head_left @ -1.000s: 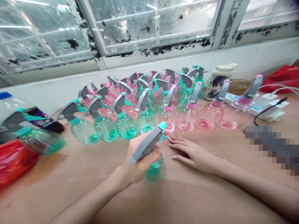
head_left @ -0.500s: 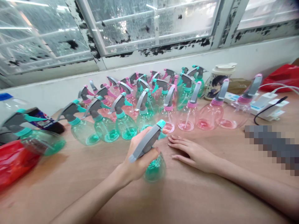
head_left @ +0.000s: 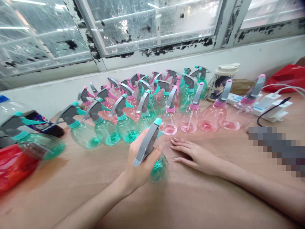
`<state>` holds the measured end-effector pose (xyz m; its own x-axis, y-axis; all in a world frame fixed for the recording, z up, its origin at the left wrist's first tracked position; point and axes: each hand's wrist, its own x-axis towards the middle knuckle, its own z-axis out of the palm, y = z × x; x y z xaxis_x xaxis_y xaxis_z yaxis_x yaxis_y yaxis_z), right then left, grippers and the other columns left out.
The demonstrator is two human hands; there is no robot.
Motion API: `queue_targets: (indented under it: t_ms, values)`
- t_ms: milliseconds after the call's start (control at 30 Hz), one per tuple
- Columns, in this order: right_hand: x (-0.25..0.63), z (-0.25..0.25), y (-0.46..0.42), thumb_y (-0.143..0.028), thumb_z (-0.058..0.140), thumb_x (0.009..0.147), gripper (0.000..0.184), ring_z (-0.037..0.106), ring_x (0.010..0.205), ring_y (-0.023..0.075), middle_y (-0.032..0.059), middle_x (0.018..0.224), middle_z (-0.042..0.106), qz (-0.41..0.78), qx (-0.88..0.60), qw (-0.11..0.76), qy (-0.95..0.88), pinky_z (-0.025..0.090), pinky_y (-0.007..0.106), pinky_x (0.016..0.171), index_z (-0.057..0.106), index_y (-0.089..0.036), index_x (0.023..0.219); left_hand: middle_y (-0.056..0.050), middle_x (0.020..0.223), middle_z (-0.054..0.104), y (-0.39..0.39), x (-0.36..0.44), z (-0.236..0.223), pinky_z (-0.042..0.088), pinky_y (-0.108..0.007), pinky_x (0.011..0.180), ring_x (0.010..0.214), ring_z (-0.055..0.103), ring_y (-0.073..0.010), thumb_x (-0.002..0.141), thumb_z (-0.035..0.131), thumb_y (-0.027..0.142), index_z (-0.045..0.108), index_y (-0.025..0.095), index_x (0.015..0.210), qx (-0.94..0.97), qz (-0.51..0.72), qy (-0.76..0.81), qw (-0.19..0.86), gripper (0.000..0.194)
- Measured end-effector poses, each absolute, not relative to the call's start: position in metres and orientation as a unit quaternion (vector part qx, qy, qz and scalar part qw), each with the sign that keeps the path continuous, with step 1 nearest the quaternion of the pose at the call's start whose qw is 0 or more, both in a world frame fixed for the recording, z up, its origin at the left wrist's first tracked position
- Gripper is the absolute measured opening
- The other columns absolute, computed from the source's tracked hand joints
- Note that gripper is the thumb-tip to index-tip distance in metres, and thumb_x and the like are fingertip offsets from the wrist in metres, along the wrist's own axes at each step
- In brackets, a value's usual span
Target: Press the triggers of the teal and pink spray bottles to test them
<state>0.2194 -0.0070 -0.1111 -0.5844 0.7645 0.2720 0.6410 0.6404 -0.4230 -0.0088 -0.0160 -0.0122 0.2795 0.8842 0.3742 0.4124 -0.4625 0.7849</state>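
Left hand [head_left: 142, 168] around green spray bottle [head_left: 159, 169]

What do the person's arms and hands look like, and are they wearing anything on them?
The left hand and right hand have no gloves. The forearms are slim and bare, with no sleeves, watch or bracelet showing. The right hand has longish fingernails and no visible rings; some left fingers are hidden.
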Motion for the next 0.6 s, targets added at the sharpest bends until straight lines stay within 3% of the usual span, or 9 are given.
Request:
queue_targets:
  t_ms: [200,467,600]
  values:
    - [0.220,-0.112,-0.007,-0.046,0.047,0.098,0.050,0.041,0.139,0.0258,0.0109,0.147,0.050,0.146,-0.398,0.223,-0.878,0.037,0.046,0.115,0.054,-0.015,0.138,0.003,0.069,0.049,-0.016,-0.008,-0.013,0.037,-0.029,0.057,0.056,0.039,-0.0134,0.082,0.052,0.025,0.050,0.023,0.084,0.744,0.417,0.435,0.290,0.003]
    - [0.221,-0.113,-0.007,-0.045,0.051,0.097,0.048,0.042,0.139,0.0267,0.0083,0.147,0.050,0.158,-0.397,0.241,-0.871,0.037,0.047,0.114,0.053,-0.022,0.139,0.004,0.065,0.041,-0.016,-0.009,-0.007,0.036,-0.028,0.056,0.055,0.037,-0.0136,0.077,0.052,0.025,0.048,0.024,0.078,0.747,0.406,0.433,0.301,0.004]
    - [0.221,-0.113,-0.007,-0.044,0.050,0.098,0.048,0.041,0.139,0.0267,0.0091,0.147,0.050,0.157,-0.396,0.236,-0.873,0.037,0.047,0.114,0.053,-0.020,0.139,0.003,0.066,0.048,-0.016,-0.011,-0.003,0.037,-0.029,0.056,0.056,0.042,-0.0140,0.077,0.051,0.024,0.053,0.023,0.083,0.746,0.389,0.428,0.329,0.006]
